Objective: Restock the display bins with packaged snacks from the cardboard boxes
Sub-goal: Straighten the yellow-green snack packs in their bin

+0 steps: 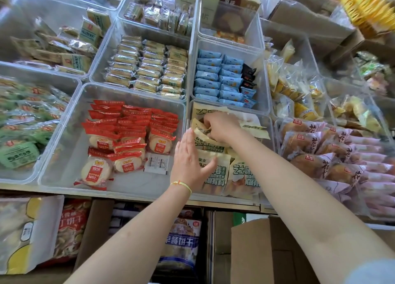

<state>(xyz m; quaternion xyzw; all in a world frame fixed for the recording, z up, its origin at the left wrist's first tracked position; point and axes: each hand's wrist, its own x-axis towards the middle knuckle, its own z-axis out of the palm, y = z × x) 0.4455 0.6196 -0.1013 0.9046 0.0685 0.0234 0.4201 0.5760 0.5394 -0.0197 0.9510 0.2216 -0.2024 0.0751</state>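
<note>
**Settling the cream packets into the front bin**

Head view: you are working both hands inside the clear bin (269,121) at the front of the display, between the bin of red rice-cracker packs (128,134) and the pink-wrapped breads (320,147). Your right hand (220,126) is curling its fingers around the cream snack packets (213,168) at the back of the pile, gripping one or more of them. Your left hand (189,161) is lying flat, fingers straight, pressing against the packets' left side beside the bin wall.

These packets are probably light, puffy and soft, with slick film that slides easily. You are likely best off pinching them by the crimped end seals or cradling the body loosely, since squeezing could crush what's inside. A cardboard box (267,251) is sitting open below the shelf edge.
</note>
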